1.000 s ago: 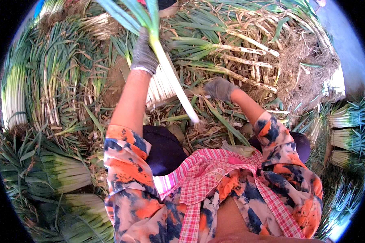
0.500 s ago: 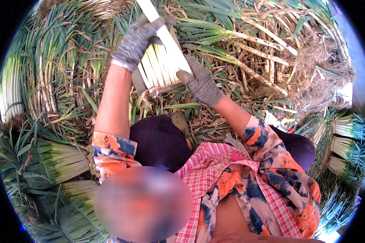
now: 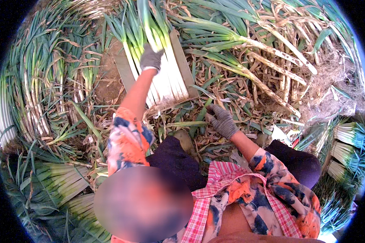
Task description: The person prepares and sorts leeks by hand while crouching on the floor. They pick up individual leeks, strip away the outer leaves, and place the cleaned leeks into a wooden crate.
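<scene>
My left hand (image 3: 151, 59), in a grey knitted glove, lies over a row of cleaned green onions, fingers closed around the stalk of one green onion (image 3: 146, 28). The row of white stalks (image 3: 166, 83) has its root ends toward me and its green tops pointing away. Under it is a flat brownish board (image 3: 181, 54), its sides showing left and right of the stalks. Lower and to the right, my gloved right hand (image 3: 222, 120) hovers above leaf scraps, holding nothing, thumb and fingers apart.
Untrimmed green onions with dry roots (image 3: 271, 69) are heaped at the right. More stand in rows at the left (image 3: 40, 81). Trimmed bundles (image 3: 65, 182) lie at lower left, others (image 3: 340, 150) at far right. Dry leaf litter (image 3: 215, 91) covers the ground before my knees.
The green onion that both hands held raised is now down on the row under my left hand. My right hand has let go and moved down and to the right.
</scene>
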The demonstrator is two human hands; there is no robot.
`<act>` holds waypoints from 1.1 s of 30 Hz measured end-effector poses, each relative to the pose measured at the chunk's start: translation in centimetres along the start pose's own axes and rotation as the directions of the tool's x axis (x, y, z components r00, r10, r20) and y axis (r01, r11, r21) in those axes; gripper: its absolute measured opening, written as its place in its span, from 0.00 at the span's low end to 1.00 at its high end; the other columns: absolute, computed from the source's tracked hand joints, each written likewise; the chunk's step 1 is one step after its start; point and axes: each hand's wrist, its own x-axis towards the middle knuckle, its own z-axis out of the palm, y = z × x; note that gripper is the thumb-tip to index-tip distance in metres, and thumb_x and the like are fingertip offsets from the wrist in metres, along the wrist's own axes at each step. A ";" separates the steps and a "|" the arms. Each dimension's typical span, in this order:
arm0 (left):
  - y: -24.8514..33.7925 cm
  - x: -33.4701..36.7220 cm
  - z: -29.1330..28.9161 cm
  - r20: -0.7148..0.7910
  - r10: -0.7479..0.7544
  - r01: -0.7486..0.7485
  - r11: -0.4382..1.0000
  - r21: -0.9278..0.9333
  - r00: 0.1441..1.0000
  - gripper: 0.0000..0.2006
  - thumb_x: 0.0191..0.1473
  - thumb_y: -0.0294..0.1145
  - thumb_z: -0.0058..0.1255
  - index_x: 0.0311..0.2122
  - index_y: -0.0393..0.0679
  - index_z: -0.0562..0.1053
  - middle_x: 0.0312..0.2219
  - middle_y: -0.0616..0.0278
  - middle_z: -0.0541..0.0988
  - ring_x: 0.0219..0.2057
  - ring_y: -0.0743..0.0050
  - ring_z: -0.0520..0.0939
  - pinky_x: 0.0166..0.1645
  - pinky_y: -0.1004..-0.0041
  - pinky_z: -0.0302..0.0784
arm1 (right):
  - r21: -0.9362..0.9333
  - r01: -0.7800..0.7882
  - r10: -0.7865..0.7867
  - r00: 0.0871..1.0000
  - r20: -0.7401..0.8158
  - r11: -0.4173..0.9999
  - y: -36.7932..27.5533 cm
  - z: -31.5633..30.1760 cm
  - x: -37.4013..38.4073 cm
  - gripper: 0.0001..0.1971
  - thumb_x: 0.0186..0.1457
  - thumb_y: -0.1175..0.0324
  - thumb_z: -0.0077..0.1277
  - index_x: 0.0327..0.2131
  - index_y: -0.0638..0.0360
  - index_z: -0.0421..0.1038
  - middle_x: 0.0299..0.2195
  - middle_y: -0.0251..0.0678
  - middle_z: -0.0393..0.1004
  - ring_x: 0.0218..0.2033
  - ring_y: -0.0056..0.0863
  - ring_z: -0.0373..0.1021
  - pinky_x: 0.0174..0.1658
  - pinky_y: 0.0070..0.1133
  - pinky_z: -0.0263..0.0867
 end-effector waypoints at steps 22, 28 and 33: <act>-3.3 0.3 6.9 0.383 -0.127 -0.014 0.939 0.345 0.915 0.21 0.44 0.44 0.48 0.40 0.40 0.67 0.46 0.32 0.61 0.43 0.41 0.70 0.47 0.61 0.66 | -0.919 -0.252 -0.542 0.748 -0.383 0.302 9.3 -25.8 13.8 0.09 0.45 0.65 0.45 0.32 0.56 0.69 0.30 0.37 0.72 0.31 0.36 0.70 0.36 0.29 0.65; -4.2 -2.3 6.0 0.346 -0.065 -0.064 0.935 0.348 0.936 0.24 0.48 0.45 0.43 0.47 0.41 0.63 0.48 0.38 0.60 0.46 0.47 0.68 0.48 0.63 0.65 | -0.873 -0.112 0.178 0.984 -0.030 0.474 9.1 -28.2 12.9 0.15 0.44 0.61 0.46 0.37 0.55 0.66 0.35 0.41 0.70 0.37 0.38 0.68 0.38 0.31 0.65; -0.9 -5.9 3.5 0.512 -0.076 -0.202 0.862 0.464 0.855 0.29 0.46 0.45 0.47 0.51 0.41 0.58 0.52 0.49 0.58 0.49 0.49 0.65 0.49 0.63 0.65 | -0.750 -0.258 -0.104 0.911 -0.398 0.609 2.9 -29.3 3.5 0.17 0.43 0.60 0.51 0.38 0.55 0.66 0.32 0.43 0.69 0.33 0.42 0.67 0.33 0.31 0.63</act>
